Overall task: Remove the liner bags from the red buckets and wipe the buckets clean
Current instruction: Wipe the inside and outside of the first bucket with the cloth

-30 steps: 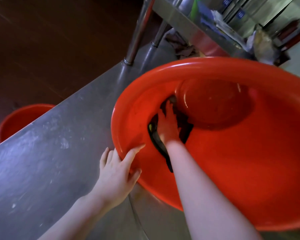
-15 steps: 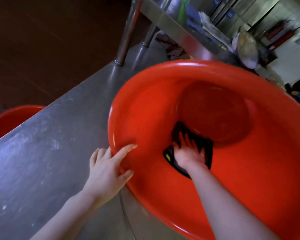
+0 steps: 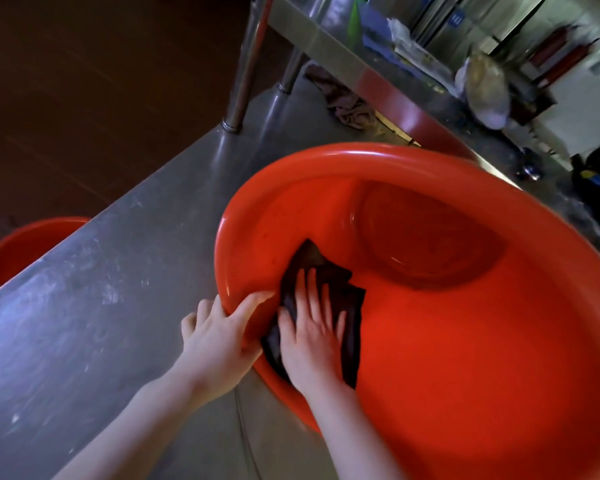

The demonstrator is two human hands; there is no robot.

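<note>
A large red bucket [image 3: 482,358] lies tilted toward me on a steel table [image 3: 94,306]. It has no liner bag inside. My left hand [image 3: 219,341] grips its near-left rim, thumb over the lip and inside the wall, fingers outside. My right hand [image 3: 312,337] lies flat with spread fingers on a dark cloth [image 3: 352,313], pressing it against the inner wall just beside the left hand. A second red bucket [image 3: 21,247] shows partly beyond the table's left edge, lower down.
A steel post [image 3: 245,64] and an upper steel shelf [image 3: 329,39] rise behind the bucket. A crumpled rag [image 3: 347,105] lies under the shelf. Bags and clutter [image 3: 485,88] sit on the shelf at right. Dark floor lies to the left.
My right hand has dragged the cloth from near the bucket's bottom down and left along the inner wall to the rim beside my left hand. The left hand keeps its grip on the rim.
</note>
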